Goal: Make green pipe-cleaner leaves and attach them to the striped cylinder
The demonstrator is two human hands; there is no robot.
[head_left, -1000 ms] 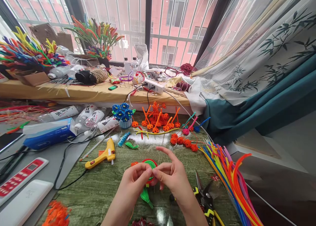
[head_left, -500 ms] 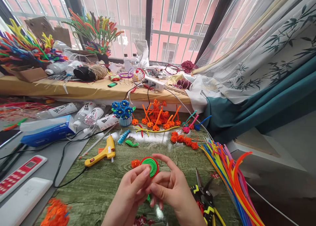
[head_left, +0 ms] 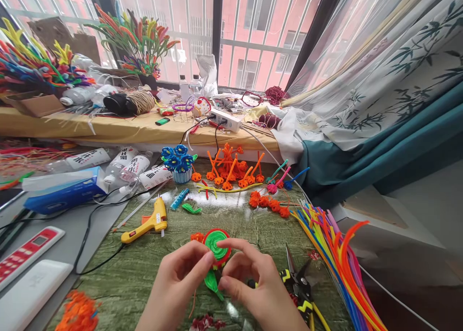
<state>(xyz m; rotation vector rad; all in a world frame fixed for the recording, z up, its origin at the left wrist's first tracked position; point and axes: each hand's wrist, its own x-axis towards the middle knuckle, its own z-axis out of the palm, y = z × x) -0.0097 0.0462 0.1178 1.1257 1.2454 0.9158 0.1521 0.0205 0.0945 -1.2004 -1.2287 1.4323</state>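
Both of my hands pinch a small pipe-cleaner flower (head_left: pixel 216 243), a green spiral disc with a red rim, held upright just above the green tabletop (head_left: pixel 144 273). My left hand (head_left: pixel 173 285) grips its left side with thumb and forefinger. My right hand (head_left: pixel 258 285) curls round its right side, index finger laid over the top. A green leaf (head_left: pixel 211 282) hangs under the disc between my hands. A small orange bud (head_left: pixel 197 237) lies just behind the flower.
A yellow glue gun (head_left: pixel 148 223) lies at the left, its cord trailing away. Black-and-yellow cutters (head_left: pixel 298 287) rest at my right wrist beside a bundle of coloured pipe cleaners (head_left: pixel 334 254). Orange flowers (head_left: pixel 231 169), a blue bouquet (head_left: pixel 179 162) and bottles stand behind.
My hands have dropped slightly and drawn nearer to me. The flower has turned so its green spiral face shows more fully, and my right index finger now lies over its top.
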